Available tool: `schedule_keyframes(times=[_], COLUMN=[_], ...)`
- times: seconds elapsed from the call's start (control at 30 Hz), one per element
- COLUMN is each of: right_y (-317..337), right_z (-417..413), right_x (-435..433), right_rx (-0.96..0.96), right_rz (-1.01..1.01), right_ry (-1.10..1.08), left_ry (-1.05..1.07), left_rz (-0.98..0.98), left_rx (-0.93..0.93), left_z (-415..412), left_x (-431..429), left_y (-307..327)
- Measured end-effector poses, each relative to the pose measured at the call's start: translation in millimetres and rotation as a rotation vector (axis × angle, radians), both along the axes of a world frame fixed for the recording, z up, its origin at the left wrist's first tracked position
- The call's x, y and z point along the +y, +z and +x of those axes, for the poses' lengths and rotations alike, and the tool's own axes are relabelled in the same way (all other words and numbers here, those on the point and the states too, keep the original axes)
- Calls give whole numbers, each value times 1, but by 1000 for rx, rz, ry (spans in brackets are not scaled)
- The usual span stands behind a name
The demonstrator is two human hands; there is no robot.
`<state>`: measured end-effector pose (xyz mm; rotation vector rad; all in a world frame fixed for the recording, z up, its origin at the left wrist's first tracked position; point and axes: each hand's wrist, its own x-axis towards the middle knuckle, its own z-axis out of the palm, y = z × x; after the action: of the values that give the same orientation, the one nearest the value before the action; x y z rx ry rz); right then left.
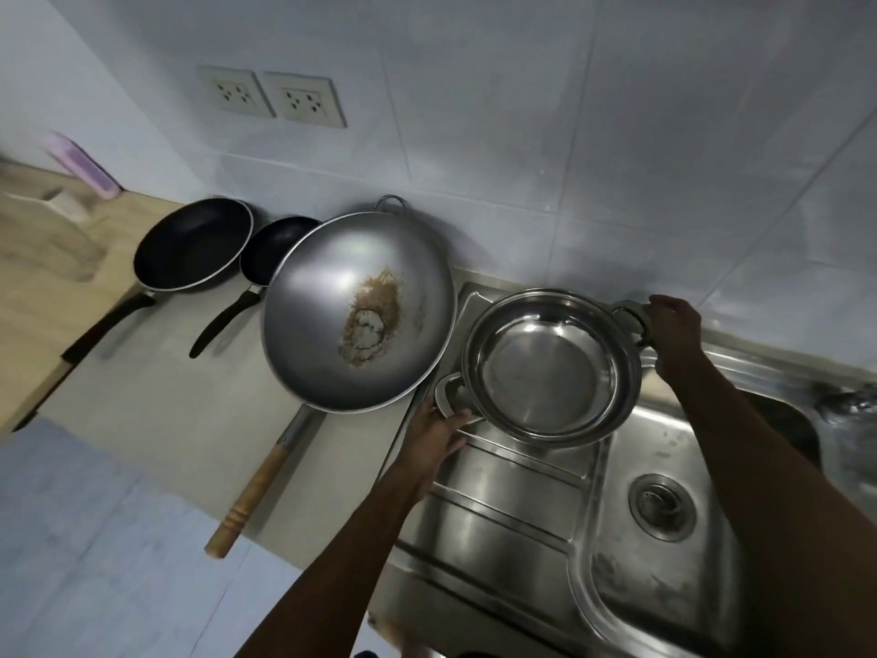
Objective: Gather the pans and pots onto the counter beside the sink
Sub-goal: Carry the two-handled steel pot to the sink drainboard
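A shiny steel pot (550, 368) with two loop handles hangs over the ribbed drainboard (503, 505) of the sink. My left hand (436, 436) grips its near handle and my right hand (674, 332) grips its far handle. On the counter (166, 406) to the left lie a large grey wok (356, 311) with a wooden handle and a burnt patch, a small black frying pan (275, 249) partly hidden behind the wok, and a larger black frying pan (192, 244).
The sink basin (664, 510) with its drain lies at the lower right, a tap (849, 401) at the right edge. Two wall sockets (273, 97) sit above the pans. A pink object (83, 166) and a pale wooden item (57, 204) stand at the far left.
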<state>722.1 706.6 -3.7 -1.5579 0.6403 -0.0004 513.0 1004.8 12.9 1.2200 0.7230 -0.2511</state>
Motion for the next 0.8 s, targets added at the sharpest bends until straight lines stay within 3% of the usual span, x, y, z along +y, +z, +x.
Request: schedule_keyframes(times=[0.8], right_y=[-5], right_z=[8], right_x=[3], right_rx=[53], right_rz=[-147], right_ry=[140], left_ry=[54], left_rz=[-89], left_rx=[4], left_z=[19], left_x=[-5], left_y=[-18])
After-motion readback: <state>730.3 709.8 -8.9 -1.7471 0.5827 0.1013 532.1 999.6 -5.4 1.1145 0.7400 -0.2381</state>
